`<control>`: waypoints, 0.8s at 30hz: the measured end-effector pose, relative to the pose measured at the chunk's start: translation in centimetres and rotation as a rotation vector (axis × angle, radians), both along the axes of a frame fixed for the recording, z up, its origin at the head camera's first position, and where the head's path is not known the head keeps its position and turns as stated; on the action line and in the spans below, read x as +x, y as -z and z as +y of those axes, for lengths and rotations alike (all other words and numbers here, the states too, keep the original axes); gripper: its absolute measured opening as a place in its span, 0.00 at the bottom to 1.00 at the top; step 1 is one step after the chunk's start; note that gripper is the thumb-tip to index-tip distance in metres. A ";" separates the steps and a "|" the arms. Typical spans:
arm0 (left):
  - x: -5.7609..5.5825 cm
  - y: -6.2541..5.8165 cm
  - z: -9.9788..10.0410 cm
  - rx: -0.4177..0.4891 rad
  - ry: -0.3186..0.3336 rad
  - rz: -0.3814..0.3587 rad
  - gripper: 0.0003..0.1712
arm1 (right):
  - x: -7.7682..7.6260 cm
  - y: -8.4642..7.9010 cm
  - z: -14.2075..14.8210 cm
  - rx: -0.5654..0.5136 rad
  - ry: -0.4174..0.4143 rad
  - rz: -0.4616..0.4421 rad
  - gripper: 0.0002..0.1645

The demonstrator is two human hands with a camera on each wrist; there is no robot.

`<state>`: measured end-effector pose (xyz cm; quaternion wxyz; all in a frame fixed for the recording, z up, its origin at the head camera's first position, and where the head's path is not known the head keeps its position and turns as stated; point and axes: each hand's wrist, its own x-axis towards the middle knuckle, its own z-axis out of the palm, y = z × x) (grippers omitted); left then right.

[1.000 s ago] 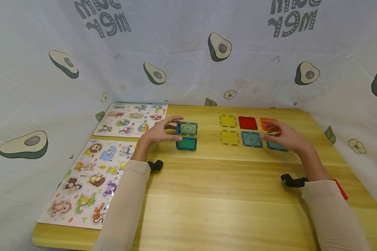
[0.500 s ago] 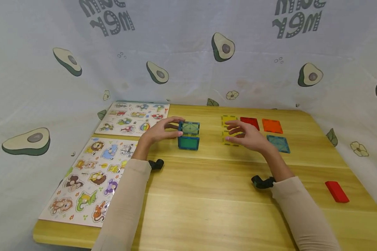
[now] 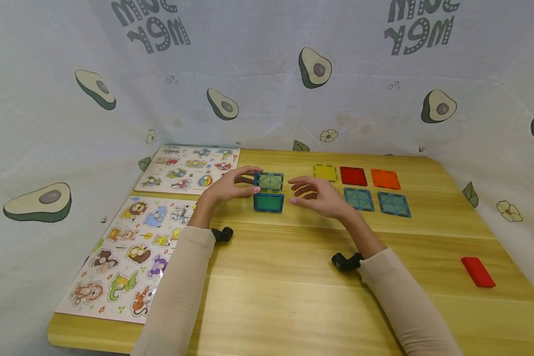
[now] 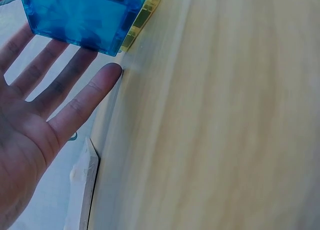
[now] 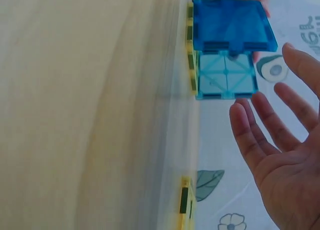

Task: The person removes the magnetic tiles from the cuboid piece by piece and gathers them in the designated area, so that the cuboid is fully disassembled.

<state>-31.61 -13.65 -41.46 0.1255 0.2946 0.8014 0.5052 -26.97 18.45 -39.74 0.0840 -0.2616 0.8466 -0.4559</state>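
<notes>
Two translucent blue magnetic tiles stand upright on a yellow tile (image 5: 192, 64), making a small open box shape. The front blue tile (image 3: 268, 202) is plain; the back blue tile (image 3: 270, 181) has a crossed pattern. My left hand (image 3: 229, 188) is at the left side of this build, its thumb at the front tile and its fingers reaching to the back one. In the left wrist view those fingers are fairly straight. My right hand (image 3: 318, 198) holds nothing. It is just right of the build, palm facing it, fingers spread and lightly bent.
Flat tiles lie to the right: yellow (image 3: 326, 172), red (image 3: 353, 176), orange (image 3: 385, 179), and two crossed blue tiles (image 3: 359, 199). Another yellow one is mostly hidden behind the right hand. A red block (image 3: 478, 272) lies near the right edge. Picture puzzle boards (image 3: 120, 259) cover the left side.
My right hand has moved left from over the orange and blue tiles, past the yellow ones, to beside the upright blue tiles. My left hand has stayed in place.
</notes>
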 end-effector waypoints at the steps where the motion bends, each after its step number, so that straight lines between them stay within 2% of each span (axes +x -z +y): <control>1: 0.0 0.0 0.0 0.001 -0.001 -0.002 0.33 | 0.0 0.1 -0.2 -0.008 -0.005 0.002 0.32; 11: -0.1 0.0 -0.1 0.005 -0.003 -0.018 0.32 | 0.1 0.5 -1.9 0.003 -0.015 0.007 0.33; 24: 0.0 0.1 -0.1 0.023 -0.007 -0.035 0.33 | 0.0 0.6 -3.8 -0.006 -0.051 0.018 0.28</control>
